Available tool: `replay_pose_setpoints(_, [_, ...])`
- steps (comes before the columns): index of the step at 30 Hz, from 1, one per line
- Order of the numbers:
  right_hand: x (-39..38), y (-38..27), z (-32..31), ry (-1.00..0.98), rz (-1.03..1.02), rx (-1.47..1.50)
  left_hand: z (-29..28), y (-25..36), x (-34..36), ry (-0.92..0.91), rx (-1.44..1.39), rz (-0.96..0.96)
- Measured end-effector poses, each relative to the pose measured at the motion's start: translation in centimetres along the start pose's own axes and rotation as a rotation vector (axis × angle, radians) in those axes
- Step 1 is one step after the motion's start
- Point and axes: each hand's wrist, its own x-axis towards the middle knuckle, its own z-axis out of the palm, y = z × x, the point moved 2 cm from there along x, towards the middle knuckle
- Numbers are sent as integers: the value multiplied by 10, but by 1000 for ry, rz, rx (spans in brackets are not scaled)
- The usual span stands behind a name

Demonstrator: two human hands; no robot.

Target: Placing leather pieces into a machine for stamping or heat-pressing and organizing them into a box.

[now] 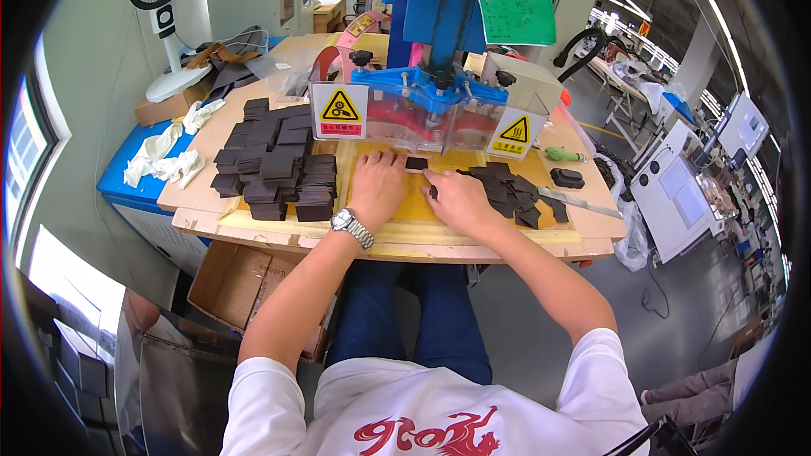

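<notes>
Before press (441, 76), left fingers (386, 158), right fingers (439, 179) flanking dark piece (416, 164), palms hidden, grasps unclear

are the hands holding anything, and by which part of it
A small black piece shows by the right hand, but whether or where it is gripped cannot be told. The left hand holds nothing visible.

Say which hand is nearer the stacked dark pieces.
Left. The left hand is just right of the stacks; the right hand is farther right, beside the loose pieces.
</notes>
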Motion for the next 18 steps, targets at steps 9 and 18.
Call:
replay_pose_setpoints(9, [8, 1, 3, -127, -7, -40, -8, 4, -8, -47, -1, 7])
replay_pose_setpoints(18, [-29, -21, -23, -49, 137, 232, -11, -1, -6, -40, -30, 52])
